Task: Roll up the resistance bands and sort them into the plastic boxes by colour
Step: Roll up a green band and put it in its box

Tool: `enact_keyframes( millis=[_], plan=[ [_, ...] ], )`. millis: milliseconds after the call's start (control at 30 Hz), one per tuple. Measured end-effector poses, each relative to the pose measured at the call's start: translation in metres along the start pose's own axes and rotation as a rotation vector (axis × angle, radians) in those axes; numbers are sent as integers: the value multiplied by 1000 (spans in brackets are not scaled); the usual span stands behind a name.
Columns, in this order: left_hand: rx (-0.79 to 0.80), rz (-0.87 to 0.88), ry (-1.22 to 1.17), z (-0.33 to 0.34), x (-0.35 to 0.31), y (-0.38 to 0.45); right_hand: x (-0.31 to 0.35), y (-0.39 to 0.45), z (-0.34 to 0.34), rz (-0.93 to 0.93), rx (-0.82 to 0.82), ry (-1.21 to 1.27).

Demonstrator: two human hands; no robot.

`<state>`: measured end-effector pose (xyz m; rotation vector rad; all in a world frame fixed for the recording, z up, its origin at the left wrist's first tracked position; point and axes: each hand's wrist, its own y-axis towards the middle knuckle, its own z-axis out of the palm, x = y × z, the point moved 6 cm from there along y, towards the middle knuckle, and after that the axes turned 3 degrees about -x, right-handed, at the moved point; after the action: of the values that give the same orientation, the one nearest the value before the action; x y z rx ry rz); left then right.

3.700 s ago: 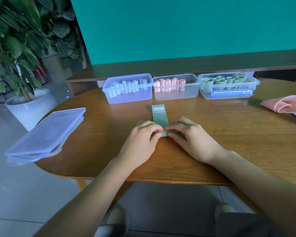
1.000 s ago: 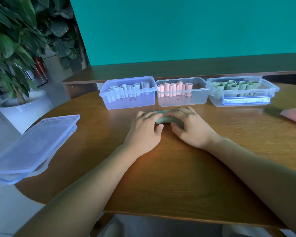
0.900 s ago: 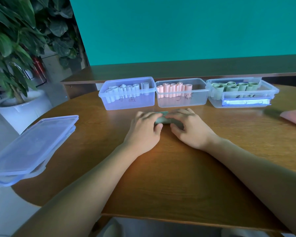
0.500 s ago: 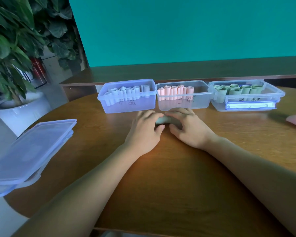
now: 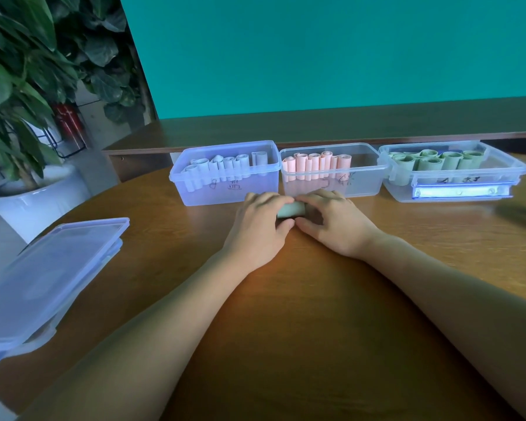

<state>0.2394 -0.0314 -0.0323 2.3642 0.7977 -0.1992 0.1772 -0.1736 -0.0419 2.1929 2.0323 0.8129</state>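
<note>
On the round wooden table (image 5: 286, 314), the person's left hand (image 5: 257, 227) and right hand (image 5: 336, 221) meet over a rolled green resistance band (image 5: 290, 209), which lies on its side on the tabletop just in front of the boxes. Both hands grip the roll, fingers curled over its top and thumbs tucked against its near side. Behind them three clear plastic boxes stand in a row, touching or nearly so: the left box (image 5: 225, 177) holds pale blue-grey rolls standing upright, the middle box (image 5: 331, 174) holds pink rolls, and the right box (image 5: 456, 174) holds green rolls. Two stacked clear lids (image 5: 43, 278) rest at the table's left edge, overhanging it. A potted plant (image 5: 22, 101) in a white pot stands on the floor beyond.
</note>
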Motion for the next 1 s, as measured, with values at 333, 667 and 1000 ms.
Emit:
enact_keyframes(
  millis=[333, 667, 1000],
  plan=[
    [39, -84, -63, 6, 10, 11, -5, 14, 3, 10, -32, 113],
    [67, 13, -60, -4, -14, 0, 2, -12, -17, -10, -98, 301],
    [100, -91, -416, 4, -71, -17, -9, -79, -80, 111, -168, 711]
  ],
)
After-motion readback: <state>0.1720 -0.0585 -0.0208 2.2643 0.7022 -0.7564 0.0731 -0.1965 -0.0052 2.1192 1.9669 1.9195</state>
